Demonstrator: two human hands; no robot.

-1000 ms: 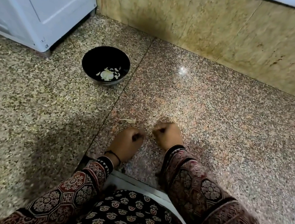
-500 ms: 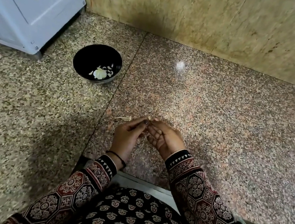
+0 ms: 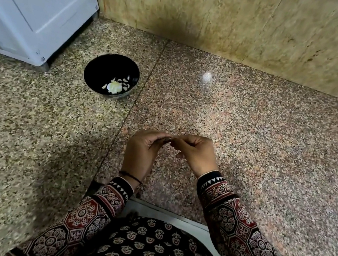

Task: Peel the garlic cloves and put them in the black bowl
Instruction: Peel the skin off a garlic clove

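Cloves, pale and peeled, lie in the black bowl on the speckled granite surface, beside a white appliance. Nearer, the left hand and right hand meet, curled fingertips pinching a small piece; its long axis is hidden. A beige stone wall stands behind.

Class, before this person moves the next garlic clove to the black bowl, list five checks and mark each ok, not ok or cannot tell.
1. Black bowl upright on the granite surface: ok.
2. Room in the bowl beside the peeled cloves: ok.
3. Left hand and right hand both pinch the garlic clove at their fingertips: ok.
4. Clove fully peeled: cannot tell, fingers hide it.
5. Surface between hands and bowl free of obstacles: ok.
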